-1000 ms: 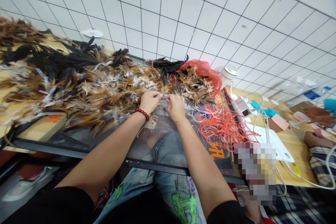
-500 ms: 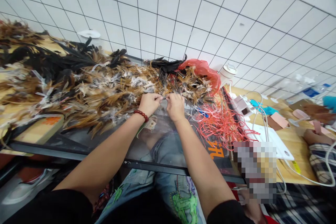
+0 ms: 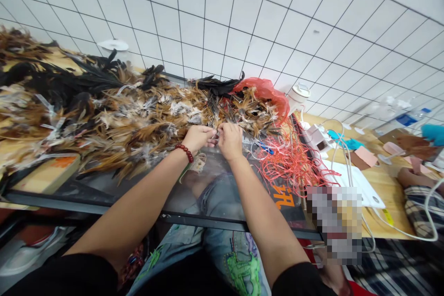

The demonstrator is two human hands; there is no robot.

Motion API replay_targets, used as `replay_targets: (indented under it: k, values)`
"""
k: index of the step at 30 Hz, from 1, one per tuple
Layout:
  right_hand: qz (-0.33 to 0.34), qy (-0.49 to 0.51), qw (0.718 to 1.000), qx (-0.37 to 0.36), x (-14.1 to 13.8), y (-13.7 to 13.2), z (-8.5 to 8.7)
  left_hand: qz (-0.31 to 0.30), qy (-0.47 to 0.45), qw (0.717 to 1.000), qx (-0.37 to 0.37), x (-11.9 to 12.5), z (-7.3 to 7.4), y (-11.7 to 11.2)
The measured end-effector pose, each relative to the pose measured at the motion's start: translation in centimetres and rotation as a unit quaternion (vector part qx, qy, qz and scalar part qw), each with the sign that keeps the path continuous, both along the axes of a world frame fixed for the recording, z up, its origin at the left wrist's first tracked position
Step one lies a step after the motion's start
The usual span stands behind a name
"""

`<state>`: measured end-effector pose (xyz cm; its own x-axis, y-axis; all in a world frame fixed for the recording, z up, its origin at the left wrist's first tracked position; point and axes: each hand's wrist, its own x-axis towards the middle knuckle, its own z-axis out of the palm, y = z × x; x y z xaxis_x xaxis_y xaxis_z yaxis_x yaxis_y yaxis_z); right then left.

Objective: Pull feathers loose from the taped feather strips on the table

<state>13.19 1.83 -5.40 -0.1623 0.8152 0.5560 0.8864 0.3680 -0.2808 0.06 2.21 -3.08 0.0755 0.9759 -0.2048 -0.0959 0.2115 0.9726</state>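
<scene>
Over the near edge of a long pile of brown, white and black feathers (image 3: 138, 118), my two hands meet at the fingertips. My left hand (image 3: 200, 138), with a red bead bracelet at its wrist, is closed in a pinch. Against it, my right hand (image 3: 230, 141) also pinches, its fingers curled inward. Whatever lies between the fingers is too small and hidden to make out. Both hands are above a dark-framed clear panel (image 3: 215, 194). Just right of my right hand lies a tangle of red strings (image 3: 289, 164) with a blue item (image 3: 266, 149) at its edge.
A red plastic bag (image 3: 265, 90) and a white lidded cup (image 3: 299, 96) stand behind. White cables (image 3: 342, 145) and a white board (image 3: 367, 187) are at right, near another person's hand (image 3: 408, 176). A tiled wall (image 3: 222, 14) borders the table. A wooden block (image 3: 45, 175) lies left.
My hands have come closer together, and the fingertips now touch or overlap. The left fingers have shifted slightly towards the right hand. The whole view has moved a little.
</scene>
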Motion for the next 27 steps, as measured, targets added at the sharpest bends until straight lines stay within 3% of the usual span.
replay_targets:
  k: [5, 8, 10, 14, 17, 22, 27]
  values:
    - [-0.008, 0.041, 0.999, 0.012, 0.0, 0.0, -0.1, 0.039, -0.026, 0.999, 0.007, -0.3, 0.3, -0.1]
    - [-0.029, 0.122, 0.992, -0.002, 0.1, 0.3, -0.4, 0.078, -0.086, 0.993, 0.025, -0.6, 0.5, 0.1]
    - [0.0, 0.188, 0.982, -0.03, 0.2, 0.6, -0.5, 0.073, -0.114, 0.991, 0.02, -0.7, 0.7, 0.1]
    - [0.13, 0.298, 0.941, -0.093, 0.5, 1.3, -0.7, 0.021, -0.114, 0.993, 0.0, -0.6, 0.8, -0.2]
    - [0.186, 0.357, 0.907, -0.127, 0.7, 1.7, -0.8, -0.041, -0.091, 0.995, -0.018, -0.5, 0.7, -0.4]
    - [0.186, 0.451, 0.859, -0.154, 1.0, 2.0, -1.0, -0.121, -0.099, 0.984, -0.081, -1.0, 0.6, -0.3]
    - [0.185, 0.452, 0.857, -0.166, 1.0, 2.0, -1.1, -0.169, -0.112, 0.974, -0.099, -1.6, 0.4, 0.0]
